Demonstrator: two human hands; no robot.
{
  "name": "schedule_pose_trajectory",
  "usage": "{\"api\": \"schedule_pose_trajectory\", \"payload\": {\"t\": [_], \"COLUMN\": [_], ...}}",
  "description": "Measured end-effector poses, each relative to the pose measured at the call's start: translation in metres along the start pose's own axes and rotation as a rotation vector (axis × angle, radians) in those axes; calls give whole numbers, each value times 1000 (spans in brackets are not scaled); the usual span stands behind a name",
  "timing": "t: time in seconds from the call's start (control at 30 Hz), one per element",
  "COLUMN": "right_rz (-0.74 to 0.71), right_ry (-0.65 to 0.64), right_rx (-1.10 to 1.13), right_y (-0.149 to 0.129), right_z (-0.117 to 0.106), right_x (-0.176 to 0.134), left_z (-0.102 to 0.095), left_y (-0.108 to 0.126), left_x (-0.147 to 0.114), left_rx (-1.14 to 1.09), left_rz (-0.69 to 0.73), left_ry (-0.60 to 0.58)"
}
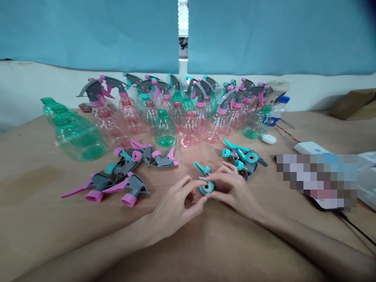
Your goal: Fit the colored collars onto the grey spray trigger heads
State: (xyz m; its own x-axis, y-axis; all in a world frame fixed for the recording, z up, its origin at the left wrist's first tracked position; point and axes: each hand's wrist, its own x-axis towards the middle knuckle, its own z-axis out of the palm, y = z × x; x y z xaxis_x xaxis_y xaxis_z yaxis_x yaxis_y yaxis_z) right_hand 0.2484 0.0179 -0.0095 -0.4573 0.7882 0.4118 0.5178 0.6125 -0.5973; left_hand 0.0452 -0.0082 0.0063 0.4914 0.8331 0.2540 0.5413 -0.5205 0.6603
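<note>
In front of me is a teal-and-grey trigger spray head, its round collar opening facing me. My right hand pinches it from the right, thumb under the collar and fingers over the top. From the left, my left hand closes its index finger and thumb on the collar's rim. No dip tube shows in the opening. Several pink-and-grey spray heads lie to the left of my hands, with a teal-collared one among them. A small pile of teal spray heads lies just beyond my right hand.
Pink and green bottles stand in rows behind, many capped with spray heads; an uncapped green bottle is at the front. More green bottles are at left. At right are a blue-capped bottle, a white oval object and a blurred-out device.
</note>
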Motion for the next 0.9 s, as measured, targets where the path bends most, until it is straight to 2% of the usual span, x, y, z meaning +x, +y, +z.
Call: {"api": "schedule_pose_trajectory", "payload": {"t": [0.17,0.43,0.9], "right_rz": [5,-32,-133], "right_ry": [10,26,97], "right_rx": [54,16,-44], "right_y": [-7,-5,-2], "right_z": [2,4,8], "right_x": [0,-3,-3], "left_z": [-4,-5,-3], "left_y": [0,1,-2], "left_x": [1,0,1], "left_rx": [-54,-67,-33], "left_rz": [-5,-13,-25], "left_ry": [36,70,2]}}
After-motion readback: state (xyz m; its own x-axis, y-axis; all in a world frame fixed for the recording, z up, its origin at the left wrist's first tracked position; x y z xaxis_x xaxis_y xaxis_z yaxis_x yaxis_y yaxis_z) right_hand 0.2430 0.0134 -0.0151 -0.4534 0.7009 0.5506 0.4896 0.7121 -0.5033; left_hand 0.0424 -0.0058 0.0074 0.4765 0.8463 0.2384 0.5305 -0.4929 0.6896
